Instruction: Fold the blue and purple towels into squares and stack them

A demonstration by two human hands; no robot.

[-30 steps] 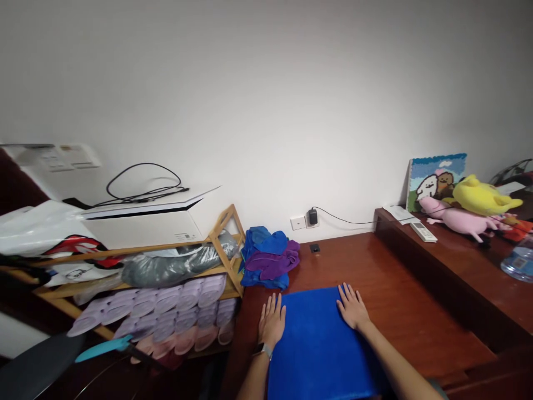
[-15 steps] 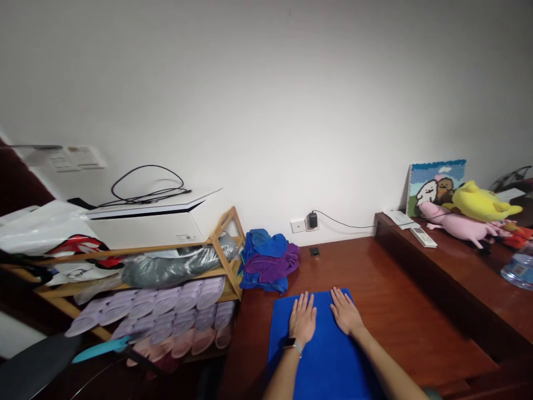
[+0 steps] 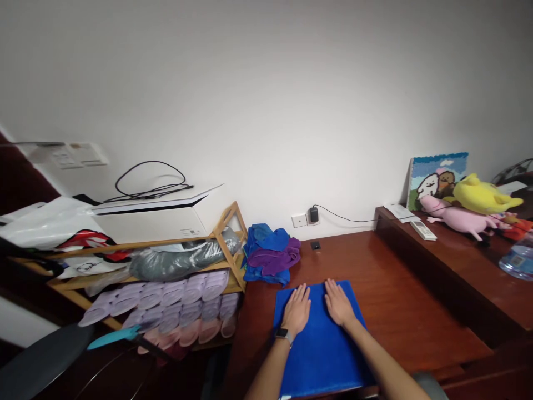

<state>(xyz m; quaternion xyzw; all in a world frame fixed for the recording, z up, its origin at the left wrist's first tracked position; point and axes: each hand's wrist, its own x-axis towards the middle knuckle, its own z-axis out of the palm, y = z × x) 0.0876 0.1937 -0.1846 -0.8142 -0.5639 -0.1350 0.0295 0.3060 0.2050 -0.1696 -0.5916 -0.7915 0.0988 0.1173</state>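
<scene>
Cloth in solid blue (image 3: pixel 320 358), a flat rectangle, is lying on the reddish-brown wooden tabletop (image 3: pixel 403 300), right in front of the person. Its long axis looks like it runs away from the body toward the white wall (image 3: pixel 266 111), with the near end down by the tabletop's front edge. Tiny white bit at the near left corner, too small to say what it is.

Both hands are palm down on it, fingers straight and pointing at the wall. Left hand (image 3: pixel 297 309), wearing a smartwatch (image 3: pixel 282 333) on the wrist, sits on the far left part; right hand (image 3: pixel 338 304) is on the far right part, with a strip of blue showing between them. Neither grip is clamped on anything, they're just spread flat.

Past the far left corner there's a crumpled purple cloth (image 3: pixel 272 260) with more blue cloths (image 3: pixel 268 238) bunched around it, apart from the flat one. Wooden rack (image 3: pixel 231 265) with lavender slippers (image 3: pixel 195 290) is off to the left.
</scene>
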